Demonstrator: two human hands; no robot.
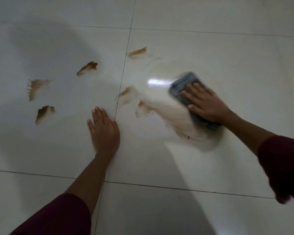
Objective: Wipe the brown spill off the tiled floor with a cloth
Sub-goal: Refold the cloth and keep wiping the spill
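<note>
The right hand (209,106) presses a grey cloth (185,87) flat on the floor (210,51), grip wide, fingers straight. The left hand (103,129) rests flat, fingers straight. Brown spill (87,68) patches lie left of the cloth.

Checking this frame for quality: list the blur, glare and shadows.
Head view: motion blur smears the grey cloth under the right hand; a bright glare patch sits just left of it; a broad soft shadow darkens the upper-left tiles; left hand fairly sharp.
</note>
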